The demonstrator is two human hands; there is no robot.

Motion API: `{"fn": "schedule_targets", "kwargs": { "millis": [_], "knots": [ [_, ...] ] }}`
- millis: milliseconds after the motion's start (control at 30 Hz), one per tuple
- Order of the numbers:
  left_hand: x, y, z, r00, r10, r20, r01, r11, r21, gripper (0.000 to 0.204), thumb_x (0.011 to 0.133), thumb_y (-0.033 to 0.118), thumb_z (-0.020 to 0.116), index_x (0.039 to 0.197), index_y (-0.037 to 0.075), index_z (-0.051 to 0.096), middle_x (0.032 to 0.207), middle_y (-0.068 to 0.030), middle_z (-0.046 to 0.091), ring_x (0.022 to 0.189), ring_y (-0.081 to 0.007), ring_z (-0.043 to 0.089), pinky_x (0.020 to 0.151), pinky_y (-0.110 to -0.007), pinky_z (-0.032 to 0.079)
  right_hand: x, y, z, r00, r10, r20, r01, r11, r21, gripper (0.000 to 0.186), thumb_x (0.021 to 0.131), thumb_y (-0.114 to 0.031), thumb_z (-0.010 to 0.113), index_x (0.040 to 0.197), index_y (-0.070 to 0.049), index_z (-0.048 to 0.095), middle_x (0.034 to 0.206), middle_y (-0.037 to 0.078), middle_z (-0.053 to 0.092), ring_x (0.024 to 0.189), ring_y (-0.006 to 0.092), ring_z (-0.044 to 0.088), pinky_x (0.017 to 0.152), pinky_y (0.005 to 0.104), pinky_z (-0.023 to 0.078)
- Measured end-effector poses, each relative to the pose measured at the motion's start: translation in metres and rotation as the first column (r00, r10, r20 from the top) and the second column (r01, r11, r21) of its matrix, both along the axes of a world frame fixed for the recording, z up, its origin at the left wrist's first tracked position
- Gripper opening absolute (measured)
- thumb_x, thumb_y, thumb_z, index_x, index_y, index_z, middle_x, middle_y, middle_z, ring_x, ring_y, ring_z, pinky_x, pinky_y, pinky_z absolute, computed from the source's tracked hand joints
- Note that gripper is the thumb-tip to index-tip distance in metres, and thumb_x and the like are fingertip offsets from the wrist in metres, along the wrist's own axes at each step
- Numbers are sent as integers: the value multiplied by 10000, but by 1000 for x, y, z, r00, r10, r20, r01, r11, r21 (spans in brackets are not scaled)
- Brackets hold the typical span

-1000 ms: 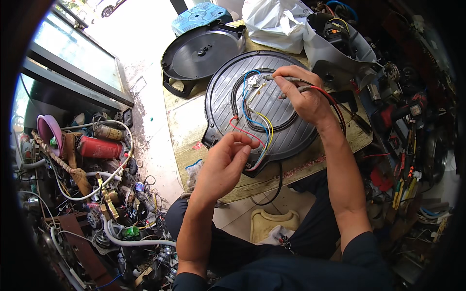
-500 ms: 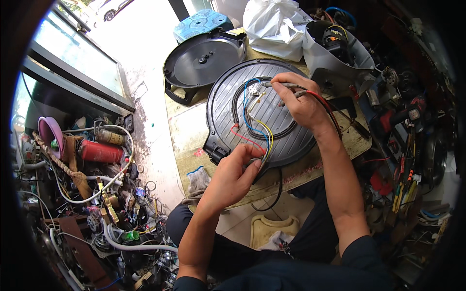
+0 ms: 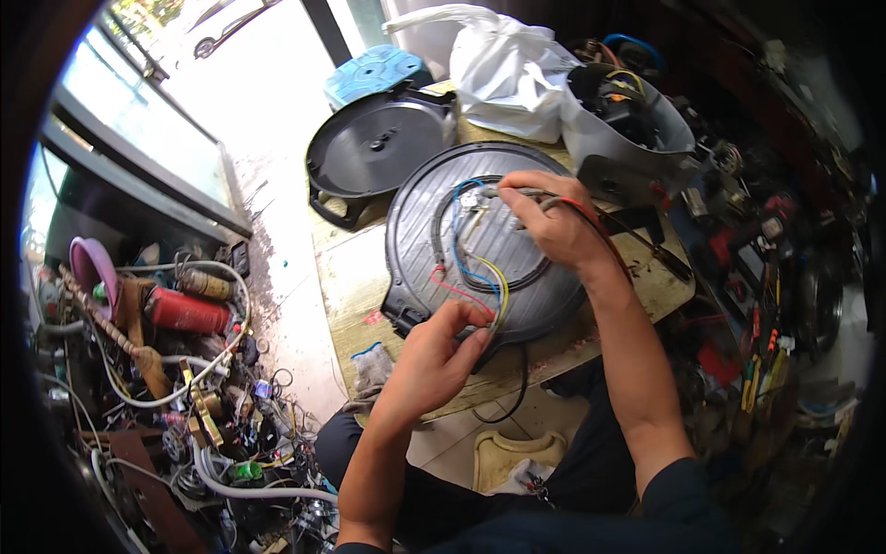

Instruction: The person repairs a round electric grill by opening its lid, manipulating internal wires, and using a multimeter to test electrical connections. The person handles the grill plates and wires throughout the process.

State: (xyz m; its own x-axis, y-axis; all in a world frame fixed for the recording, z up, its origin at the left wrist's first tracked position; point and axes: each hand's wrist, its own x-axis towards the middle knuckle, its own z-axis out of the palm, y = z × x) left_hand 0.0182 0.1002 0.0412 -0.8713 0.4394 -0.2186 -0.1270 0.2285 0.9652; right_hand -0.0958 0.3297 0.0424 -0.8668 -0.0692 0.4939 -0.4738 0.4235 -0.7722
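A round, ribbed metal base of an electric griddle [image 3: 417, 208] lies before me with its wiring exposed. My right hand [image 3: 556, 224] grips two test probes [image 3: 526, 192] side by side, with red and black leads trailing behind. The front probe's tip is at a small silvery connector part [image 3: 472, 198]; whether it touches, I cannot tell. At the base's near edge, my left hand [image 3: 441, 355] pinches a bundle of wires between thumb and fingers. From that pinch run a red wire [image 3: 469, 295], a blue wire [image 3: 454, 235] and a yellow wire [image 3: 504, 280].
A black round cover [image 3: 369, 143] lies beyond, near a blue stool [image 3: 377, 74]. White plastic bag [image 3: 512, 69] and grey housing [image 3: 614, 129] stand at the back. A screwdriver [image 3: 672, 261] lies right. Tools and scrap crowd both sides, with a red cylinder [image 3: 189, 310] at left.
The whole view has shifted, so the worktable sits a little lower in the picture. Both hands keep the same grips on the probes and the wires.
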Motion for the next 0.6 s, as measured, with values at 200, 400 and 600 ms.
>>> {"fn": "schedule_targets", "kwargs": {
  "millis": [200, 400, 600],
  "knots": [
    [5, 1, -9, 998, 62, 29, -66, 984, 164, 98, 1011, -44, 573, 1073, 29, 555, 1252, -99, 651, 1008, -115, 588, 836, -256, 491, -3, 1, -4, 1000, -27, -9, 28, 999, 33, 182, 916, -194, 721, 990, -31, 756, 961, 165, 764, 922, 315, 750, 805, 382, 570],
    [7, 16, 2, 990, 91, 109, -109, 978, 178, 97, 1011, -39, 590, 1061, 24, 536, 1222, -110, 644, 820, -70, 558, 708, -230, 474, 5, 10, -2, 996, -88, 25, 88, 996, 31, 198, 908, -248, 715, 954, -62, 761, 916, 154, 756, 885, 344, 735, 774, 410, 562],
    [8, 15, -12, 990, 141, 21, -142, 978, 154, 214, 928, -75, 697, 1039, 28, 546, 1171, -77, 652, 775, -49, 550, 635, -205, 451, 6, 7, -3, 995, -91, 33, 89, 995, 46, 209, 909, -257, 711, 961, -61, 764, 931, 154, 758, 904, 348, 732, 792, 425, 562]
  ]
}}
